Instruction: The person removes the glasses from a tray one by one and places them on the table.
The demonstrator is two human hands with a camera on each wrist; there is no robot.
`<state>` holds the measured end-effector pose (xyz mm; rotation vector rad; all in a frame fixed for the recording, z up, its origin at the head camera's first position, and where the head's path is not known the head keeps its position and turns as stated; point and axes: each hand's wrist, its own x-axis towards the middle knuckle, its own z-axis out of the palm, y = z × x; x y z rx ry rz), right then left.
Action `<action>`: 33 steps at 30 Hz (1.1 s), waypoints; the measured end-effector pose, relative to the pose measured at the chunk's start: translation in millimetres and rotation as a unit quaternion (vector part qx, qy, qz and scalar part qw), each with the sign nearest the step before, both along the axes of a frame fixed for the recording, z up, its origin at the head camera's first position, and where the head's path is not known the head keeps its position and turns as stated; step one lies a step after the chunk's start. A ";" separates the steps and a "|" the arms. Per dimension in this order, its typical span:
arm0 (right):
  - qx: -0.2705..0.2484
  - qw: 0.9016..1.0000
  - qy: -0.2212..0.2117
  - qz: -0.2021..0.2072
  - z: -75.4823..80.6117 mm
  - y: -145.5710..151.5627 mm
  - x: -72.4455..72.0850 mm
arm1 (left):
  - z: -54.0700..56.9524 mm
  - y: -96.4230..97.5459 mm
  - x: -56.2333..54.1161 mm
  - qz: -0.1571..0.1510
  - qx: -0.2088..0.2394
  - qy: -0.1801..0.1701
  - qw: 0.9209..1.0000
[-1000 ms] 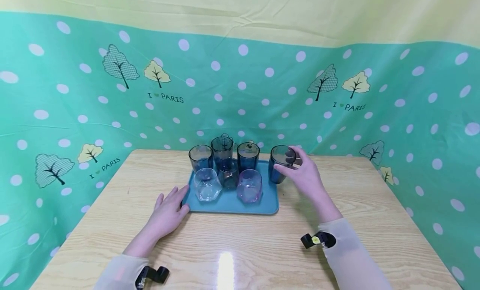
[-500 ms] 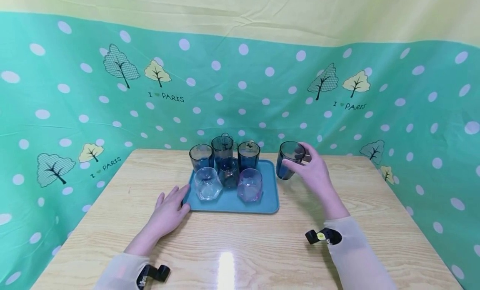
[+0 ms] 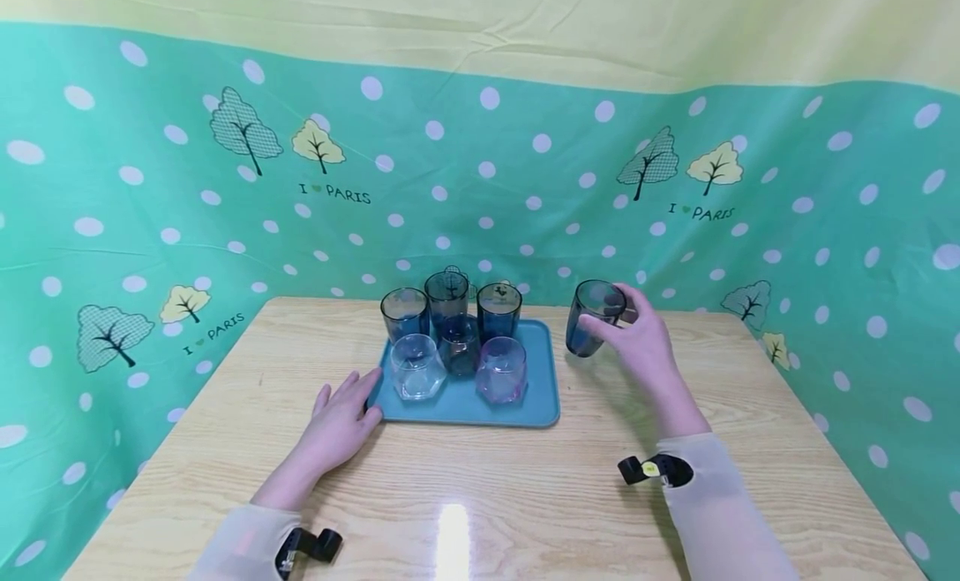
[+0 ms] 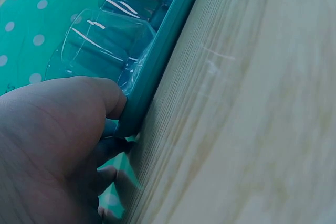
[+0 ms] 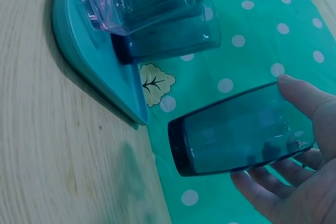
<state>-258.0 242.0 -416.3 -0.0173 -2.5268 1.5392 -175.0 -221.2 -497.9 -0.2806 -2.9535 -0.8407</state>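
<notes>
My right hand (image 3: 637,343) grips a dark blue glass tumbler (image 3: 592,318) between thumb and fingers, to the right of the blue tray (image 3: 540,410). In the right wrist view, the tumbler (image 5: 231,135) hangs above the table, its thick base away from my palm. My left hand (image 3: 341,423) rests at the tray's left front corner, fingers spread loosely and touching its edge. In the left wrist view, the thumb of that hand (image 4: 58,124) lies against the tray rim (image 4: 152,77). On the tray stand a clear glass (image 3: 416,373), a pinkish glass (image 3: 502,373) and several darker tumblers (image 3: 447,306).
The tray sits toward the back of a light wooden table (image 3: 480,473). Behind and beside the table hangs a green, dotted cloth (image 3: 480,206) with printed trees. Black wrist cameras (image 3: 645,468) are strapped over both sleeves.
My right hand has carried the blue tumbler rightward, from over the tray's right edge to beyond it, and slightly farther back. My left hand has stayed at the tray.
</notes>
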 end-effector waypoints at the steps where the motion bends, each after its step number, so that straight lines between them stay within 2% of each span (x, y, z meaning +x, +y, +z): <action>1: 0.000 1.000 0.001 -0.002 0.2 1.2 0.1 | 0.0 0.0 0.0 0.000 0.000 0.000 1.000; 15: -0.006 1.000 0.002 -0.020 -0.6 15.0 -1.1 | -2.7 -0.6 -1.8 0.000 0.001 -0.002 1.000; 33: -0.001 0.999 -0.023 -0.033 -9.6 20.4 -4.8 | -1.7 -1.0 -1.6 0.000 0.000 0.003 1.000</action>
